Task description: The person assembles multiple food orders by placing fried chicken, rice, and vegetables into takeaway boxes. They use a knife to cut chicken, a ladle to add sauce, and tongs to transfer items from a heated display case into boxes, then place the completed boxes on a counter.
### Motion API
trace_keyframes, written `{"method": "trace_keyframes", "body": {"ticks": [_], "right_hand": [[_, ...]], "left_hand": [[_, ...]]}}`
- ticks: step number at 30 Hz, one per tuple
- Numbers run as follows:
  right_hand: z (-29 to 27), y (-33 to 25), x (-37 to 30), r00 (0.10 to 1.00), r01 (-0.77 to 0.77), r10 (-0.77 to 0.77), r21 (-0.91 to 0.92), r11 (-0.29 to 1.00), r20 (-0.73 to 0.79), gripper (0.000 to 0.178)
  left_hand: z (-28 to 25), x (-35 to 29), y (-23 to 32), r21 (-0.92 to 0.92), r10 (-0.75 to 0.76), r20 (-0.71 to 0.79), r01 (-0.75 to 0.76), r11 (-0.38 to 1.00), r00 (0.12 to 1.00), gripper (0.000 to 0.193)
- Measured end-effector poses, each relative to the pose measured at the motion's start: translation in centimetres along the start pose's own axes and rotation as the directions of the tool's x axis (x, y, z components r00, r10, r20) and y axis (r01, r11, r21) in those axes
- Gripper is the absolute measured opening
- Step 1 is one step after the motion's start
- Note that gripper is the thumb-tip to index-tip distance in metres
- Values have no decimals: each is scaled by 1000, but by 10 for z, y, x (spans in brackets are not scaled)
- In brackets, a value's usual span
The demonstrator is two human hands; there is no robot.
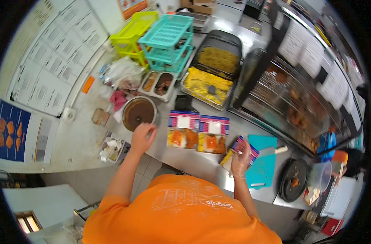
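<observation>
My left hand (141, 139) is bare and reaches to the near rim of a round steel pot (155, 110) of brown sauce (132, 109). Its fingers are bent together; whether they grip the dark-ended ladle (139, 119) in the sauce is hard to see. A clear plastic glove covers my right hand (240, 162), closed on a blue, pink and yellow food box (252, 154) that sits tilted beside the turquoise cutting board (262, 173). Between my hands stand two open food boxes, a left one (184, 120) and a right one (214, 125), each with rice, orange sauce and fried pieces.
A knife (275, 150) lies across the board, near a black round pan (284, 191). Farther back are a tray of yellow food (201, 81), two small sauce tins (169, 94) and turquoise basket racks (167, 30). A glass display case (271, 93) rises at the right.
</observation>
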State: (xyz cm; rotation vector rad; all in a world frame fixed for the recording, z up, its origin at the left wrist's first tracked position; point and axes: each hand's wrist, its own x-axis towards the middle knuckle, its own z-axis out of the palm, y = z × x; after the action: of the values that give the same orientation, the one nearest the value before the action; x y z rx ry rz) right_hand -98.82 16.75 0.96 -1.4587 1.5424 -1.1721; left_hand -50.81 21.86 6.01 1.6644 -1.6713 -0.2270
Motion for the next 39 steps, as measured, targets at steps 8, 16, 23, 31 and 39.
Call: {"method": "trace_keyframes", "body": {"ticks": [8, 16, 23, 31, 39], "right_hand": [[105, -112, 33, 991, -122, 126, 72, 990, -46, 83], [160, -125, 36, 987, -139, 141, 32, 990, -79, 73], [163, -120, 15, 947, -301, 292, -51, 952, -135, 66], [175, -121, 24, 964, -260, 254, -75, 963, -79, 63], [182, -127, 27, 975, -221, 217, -188, 957, -43, 60]], "left_hand": [[-40, 210, -132, -135, -220, -104, 206, 969, 970, 18], [-28, 307, -254, 720, 132, 115, -174, 671, 985, 58], [-39, 275, -263, 607, -373, 318, 115, 786, 872, 73], [-55, 324, -263, 474, -296, 316, 121, 872, 901, 49], [68, 414, -415, 550, -257, 592, -150, 821, 764, 47]]}}
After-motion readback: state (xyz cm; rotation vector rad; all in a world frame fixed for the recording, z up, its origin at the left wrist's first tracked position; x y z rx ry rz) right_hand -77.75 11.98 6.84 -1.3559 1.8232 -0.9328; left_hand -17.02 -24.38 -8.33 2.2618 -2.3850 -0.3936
